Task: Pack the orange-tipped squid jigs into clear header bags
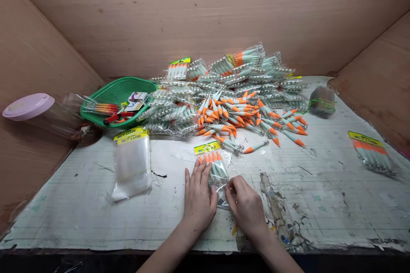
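A clear bag [214,163] with a yellow header holds several orange-and-white lures and lies on the table in front of me. My left hand [197,198] lies flat on the bag's left side, fingers stretched out and pressing it down. My right hand [245,204] is curled, its fingers pinched on the bag's lower edge. Beyond the bag lies a heap of loose orange-tipped lures [246,117], and behind that a pile of filled bags [230,76].
A stack of empty yellow-header bags [132,164] lies to the left. A green basket [117,96] with small items sits at the back left, next to a pink lid [28,106]. One filled bag [371,152] lies far right. Wooden walls enclose the table.
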### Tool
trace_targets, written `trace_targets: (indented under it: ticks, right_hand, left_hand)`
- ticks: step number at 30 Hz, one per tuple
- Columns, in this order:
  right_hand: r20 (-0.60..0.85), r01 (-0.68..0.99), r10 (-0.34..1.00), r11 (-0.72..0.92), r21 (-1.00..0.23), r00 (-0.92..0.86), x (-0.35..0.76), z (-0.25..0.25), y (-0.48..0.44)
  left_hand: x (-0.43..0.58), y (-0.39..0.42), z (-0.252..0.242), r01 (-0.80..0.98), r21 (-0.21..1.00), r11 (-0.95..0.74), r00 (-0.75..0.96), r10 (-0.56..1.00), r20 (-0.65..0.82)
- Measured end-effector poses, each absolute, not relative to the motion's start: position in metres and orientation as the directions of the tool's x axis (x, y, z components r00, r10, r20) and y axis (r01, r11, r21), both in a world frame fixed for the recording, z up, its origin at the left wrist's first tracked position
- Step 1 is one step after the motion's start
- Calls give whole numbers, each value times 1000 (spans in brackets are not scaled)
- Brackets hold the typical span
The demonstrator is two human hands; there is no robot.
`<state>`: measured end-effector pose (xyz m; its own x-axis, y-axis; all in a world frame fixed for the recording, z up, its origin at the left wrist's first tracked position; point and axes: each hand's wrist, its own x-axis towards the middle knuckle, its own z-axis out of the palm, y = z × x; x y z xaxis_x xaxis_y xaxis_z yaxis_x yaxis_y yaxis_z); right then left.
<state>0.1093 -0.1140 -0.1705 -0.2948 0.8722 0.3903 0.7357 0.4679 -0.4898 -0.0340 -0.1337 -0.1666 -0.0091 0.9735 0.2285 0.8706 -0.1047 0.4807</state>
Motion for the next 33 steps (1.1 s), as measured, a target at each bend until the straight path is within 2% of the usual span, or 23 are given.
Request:
trace_targets:
  ticks: [6,11,13,16,19,21,23,25,26,28,31,33]
  right_hand:
    - [301,676,899,438,-593,-318,116,-165,-110]
    - [318,714,909,410,-568,-268,114,-164,-108]
    - [301,711,924,375,-595,-235,112,-165,-110]
    - [181,638,964,266,-723,-197,115,-161,-116]
    - [-14,413,980,72,-908,-200,117,-153,-120]
    - [-137,180,967,-98,-979,-216,116,-149,-121]
    - [-244,-5,943,-252,-968,-225,113,-148,-121]
    - [-308,-40,929,-322,-946,-206,112,-149,-122]
    - [-309,10,931,-313,-950,-197,113,-150,-124]
    - [-205,213,964,-167,-963,-170,116,-152,-127]
    - [89,512,980,169,-842,-178,122,-148,-134]
    - [188,551,955,287,-784,-230,124,-142,-138]
  left_hand:
    - [-36,-133,-168,861,494,-120,-7,969,248]
    - [-37,-130,-170,843,526,-116,-11,973,232]
    - [-38,-132,-169,830,543,-128,0,973,229]
    - [-38,-142,-164,803,589,-89,-52,975,217]
    - [-37,-155,-158,756,648,90,-219,968,120]
    - [-36,-162,-154,630,761,154,-250,968,11]
    - [-35,-163,-152,374,910,180,-198,974,-111]
    - [-36,-162,-150,66,962,264,-135,958,-254]
    - [-37,-161,-150,-52,946,319,-124,938,-323]
    - [-39,-160,-149,-157,903,399,-136,897,-420]
    - [-45,-161,-148,-88,905,417,-144,893,-426]
    - [-47,-162,-146,-30,918,396,-97,913,-397]
